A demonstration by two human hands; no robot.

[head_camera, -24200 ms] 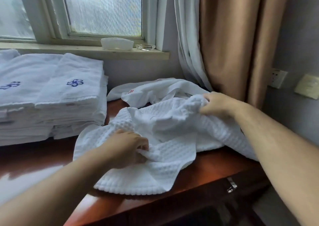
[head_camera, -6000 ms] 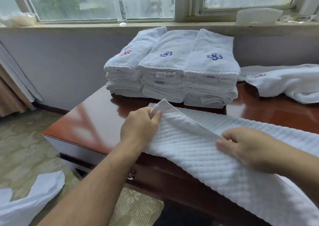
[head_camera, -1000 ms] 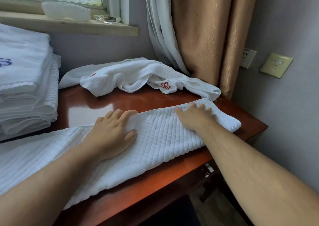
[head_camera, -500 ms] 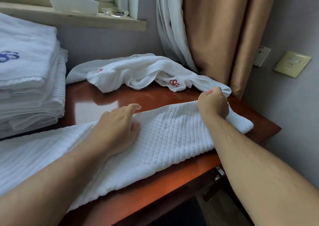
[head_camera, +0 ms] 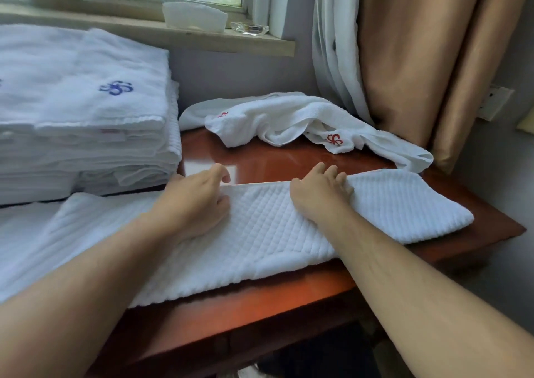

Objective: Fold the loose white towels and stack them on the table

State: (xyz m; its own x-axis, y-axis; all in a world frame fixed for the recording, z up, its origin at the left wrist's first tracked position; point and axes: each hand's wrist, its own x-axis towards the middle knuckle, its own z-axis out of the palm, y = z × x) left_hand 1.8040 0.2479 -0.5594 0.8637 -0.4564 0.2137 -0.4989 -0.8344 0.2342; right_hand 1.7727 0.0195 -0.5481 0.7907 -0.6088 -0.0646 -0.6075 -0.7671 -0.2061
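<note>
White waffle towel (head_camera: 260,233) lies flat, far edge pinched by curled left grip (head_camera: 196,201) and right grip (head_camera: 320,195).

Waffle-weave towel (head_camera: 260,233), folded into a long strip along the table (head_camera: 260,299) front; crumpled red-crested towel (head_camera: 283,120) behind; folded stack (head_camera: 86,123) left.

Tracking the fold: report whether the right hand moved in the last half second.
Yes. The right hand slid left along the waffle towel, past the red emblem.
</note>
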